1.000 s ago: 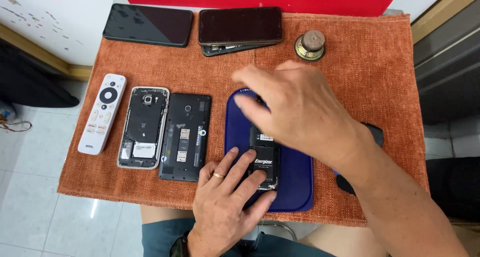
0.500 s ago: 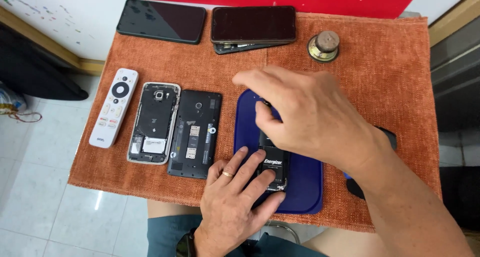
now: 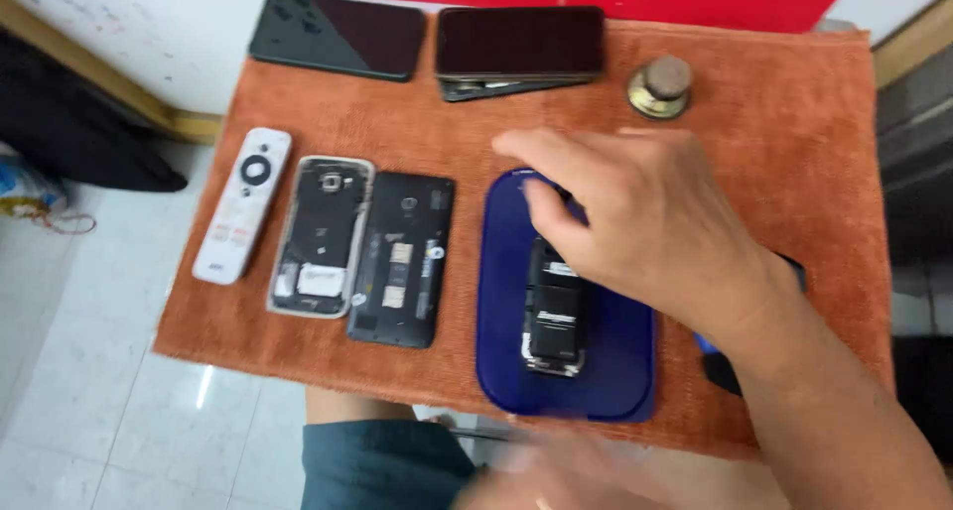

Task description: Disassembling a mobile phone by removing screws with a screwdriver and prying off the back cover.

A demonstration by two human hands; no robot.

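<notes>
Here we reach over a small opened phone (image 3: 556, 307) on a blue mat (image 3: 506, 356).

Nearest, our left hand (image 3: 556, 475) is a blur (grip unreadable); farther, our right hand (image 3: 635, 222) rests loose-fingered on the phone's far end, with two more opened phones (image 3: 362, 247) left and a brass weight (image 3: 660, 85) far right.

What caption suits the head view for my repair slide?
Right hand over an opened phone on a blue mat; left hand blurred at the bottom edge.

Two dark phone screens (image 3: 338, 36) top of mat.
</notes>
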